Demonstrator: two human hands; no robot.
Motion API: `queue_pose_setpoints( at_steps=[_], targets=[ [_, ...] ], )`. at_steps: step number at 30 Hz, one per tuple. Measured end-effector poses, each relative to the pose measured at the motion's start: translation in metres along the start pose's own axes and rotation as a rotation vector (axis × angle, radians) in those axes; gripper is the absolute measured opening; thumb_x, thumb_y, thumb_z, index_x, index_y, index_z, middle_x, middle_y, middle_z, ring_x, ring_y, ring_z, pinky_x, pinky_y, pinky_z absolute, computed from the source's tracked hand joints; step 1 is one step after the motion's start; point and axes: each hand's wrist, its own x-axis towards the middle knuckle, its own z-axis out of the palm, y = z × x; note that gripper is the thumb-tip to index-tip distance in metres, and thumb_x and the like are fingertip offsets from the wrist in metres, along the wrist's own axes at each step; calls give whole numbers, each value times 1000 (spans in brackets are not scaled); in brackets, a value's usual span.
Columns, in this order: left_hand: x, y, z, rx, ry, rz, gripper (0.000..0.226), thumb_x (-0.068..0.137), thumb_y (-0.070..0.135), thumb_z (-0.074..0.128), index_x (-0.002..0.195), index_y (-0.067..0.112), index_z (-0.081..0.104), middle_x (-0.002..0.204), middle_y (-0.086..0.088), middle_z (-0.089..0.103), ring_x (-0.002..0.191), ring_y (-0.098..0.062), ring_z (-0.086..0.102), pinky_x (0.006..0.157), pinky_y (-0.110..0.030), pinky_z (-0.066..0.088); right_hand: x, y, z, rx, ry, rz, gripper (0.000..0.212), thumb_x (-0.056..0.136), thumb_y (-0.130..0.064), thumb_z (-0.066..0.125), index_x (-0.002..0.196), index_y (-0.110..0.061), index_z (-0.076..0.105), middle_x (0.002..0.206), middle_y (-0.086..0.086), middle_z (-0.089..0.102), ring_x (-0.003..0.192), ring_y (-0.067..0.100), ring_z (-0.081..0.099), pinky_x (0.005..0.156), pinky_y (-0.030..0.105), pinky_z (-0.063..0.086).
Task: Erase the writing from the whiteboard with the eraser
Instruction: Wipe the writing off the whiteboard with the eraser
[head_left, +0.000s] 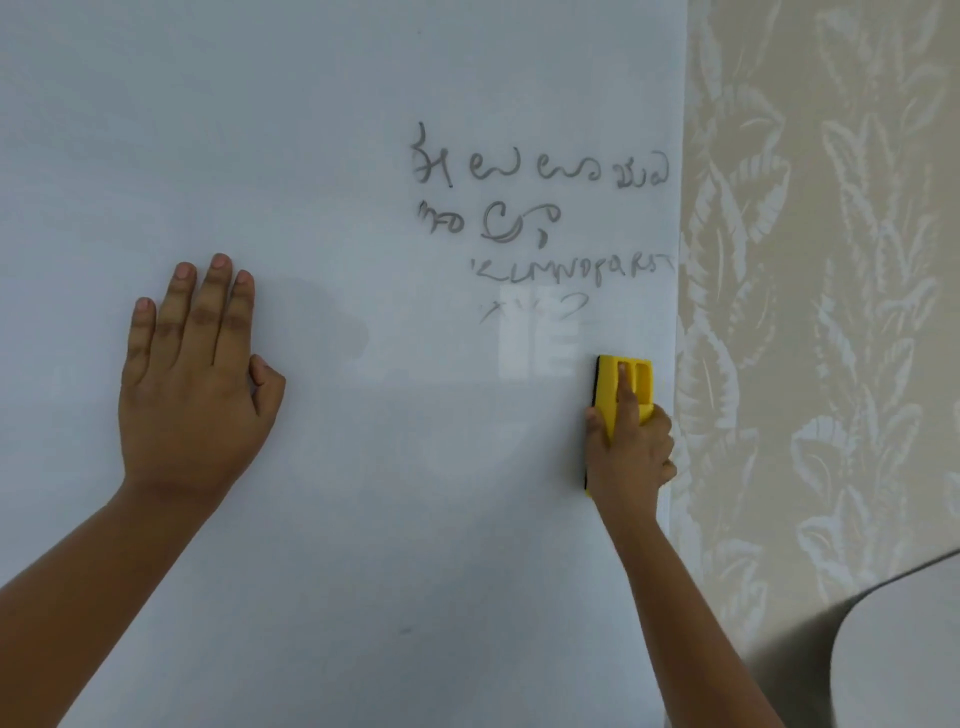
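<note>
Right hand (631, 452) clamped around yellow plastic eraser (631, 384), flat against white glossy whiteboard (363, 519) below grey handwritten writing (540, 208); left hand (195, 384) spread flat, holding nothing.

I see the whiteboard (322, 130) filling most of my view, its right edge against patterned wallpaper (831, 260). My left hand (192, 374) lies flat on it, fingers spread, well left of the writing (540, 208). Grey writing sits above my right hand (631, 447) in four rows, the lowest one faint. That hand presses the yellow eraser (626, 384) on the board just below the faint row, near the right edge
</note>
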Motion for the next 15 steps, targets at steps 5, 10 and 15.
queue_pose_setpoints(
  at_steps=[5, 10, 15],
  targets=[
    [2, 2, -2, 3, 2, -5, 55, 90, 14, 34, 144, 2, 31, 149, -19, 32, 139, -34, 26, 118, -40, 8, -6, 24, -3, -36, 13, 139, 55, 94, -35, 46, 143, -34, 21, 138, 22, 32, 118, 40, 36, 98, 55, 26],
    [3, 3, -4, 12, -24, -15, 54, 90, 14, 31, 143, 0, 33, 149, -20, 33, 139, -34, 27, 117, -41, 9, 0, -22, 2, -12, 56, 0, 55, 93, -32, 48, 142, -33, 24, 136, 23, 34, 113, 41, 40, 94, 55, 30],
    [3, 6, -6, 24, -38, -26, 54, 89, 12, 33, 142, -1, 34, 148, -20, 33, 139, -34, 27, 117, -42, 10, -8, -11, -1, -95, 62, -21, 53, 93, -32, 48, 142, -33, 27, 133, 24, 38, 109, 40, 42, 92, 55, 31]
  ],
)
